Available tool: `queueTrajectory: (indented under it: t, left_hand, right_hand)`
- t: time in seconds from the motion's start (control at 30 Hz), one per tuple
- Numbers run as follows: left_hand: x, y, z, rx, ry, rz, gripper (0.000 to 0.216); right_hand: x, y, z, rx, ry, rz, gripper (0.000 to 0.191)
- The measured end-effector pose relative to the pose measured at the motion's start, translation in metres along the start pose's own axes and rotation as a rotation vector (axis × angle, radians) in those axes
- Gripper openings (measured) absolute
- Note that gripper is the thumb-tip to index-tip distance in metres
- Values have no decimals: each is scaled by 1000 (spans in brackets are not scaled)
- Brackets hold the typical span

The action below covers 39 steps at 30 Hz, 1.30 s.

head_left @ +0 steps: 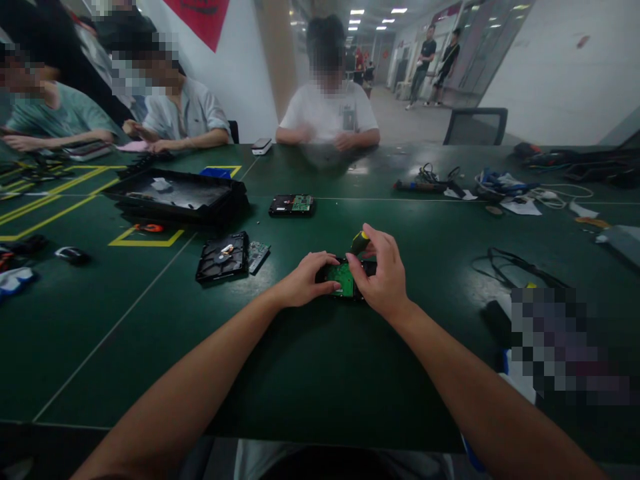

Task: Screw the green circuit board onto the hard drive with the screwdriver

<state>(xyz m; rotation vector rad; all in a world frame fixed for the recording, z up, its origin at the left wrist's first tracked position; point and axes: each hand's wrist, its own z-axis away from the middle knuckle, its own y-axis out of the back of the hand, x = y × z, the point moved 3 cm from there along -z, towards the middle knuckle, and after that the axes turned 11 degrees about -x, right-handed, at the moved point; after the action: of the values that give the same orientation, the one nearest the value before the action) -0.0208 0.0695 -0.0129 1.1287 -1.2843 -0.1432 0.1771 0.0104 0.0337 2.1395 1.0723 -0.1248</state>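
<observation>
A hard drive [341, 279] lies on the green table in front of me, its green circuit board facing up. My left hand [311, 279] grips its left end, thumb on the near side and fingers on the far side. In my right hand [383, 270] is a screwdriver with a yellow and black handle [359, 242], held upright over the drive. The screwdriver's tip is hidden behind my fingers. To the left lies an opened black drive casing [223, 257], with a detached circuit board [258, 257] beside it. Farther back rests another hard drive [292, 205].
A black tray [175, 193] with small parts stands at the back left, an orange-handled tool [149, 228] before it. Cables [525, 263] and a pixelated item lie to the right. More tools and wires [430, 181] are at the back right. Several people sit across the table.
</observation>
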Motion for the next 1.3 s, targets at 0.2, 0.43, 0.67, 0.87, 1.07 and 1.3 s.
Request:
queueTrajectory:
  t: [0.2, 0.43, 0.67, 0.87, 1.07, 1.3]
  left_hand:
    - [3, 1, 0, 14, 4, 7, 50]
    - [5, 2, 0, 0, 19, 7, 50]
    - [7, 3, 1, -3, 14, 11, 49]
    - [8, 4, 0, 4, 18, 11, 48]
    - [9, 3, 0, -3, 10, 1, 48]
    - [6, 2, 0, 6, 16, -8, 49]
  right_hand:
    - [0, 0, -1, -30, -4, -19, 67]
    - [0, 0, 0, -3, 1, 14, 68]
    - [1, 0, -1, 13, -7, 1, 68]
    - [0, 1, -1, -7, -7, -24, 66]
    - [0, 2, -1, 19, 11, 14, 65]
    - [0, 1, -1, 1, 8, -17, 63]
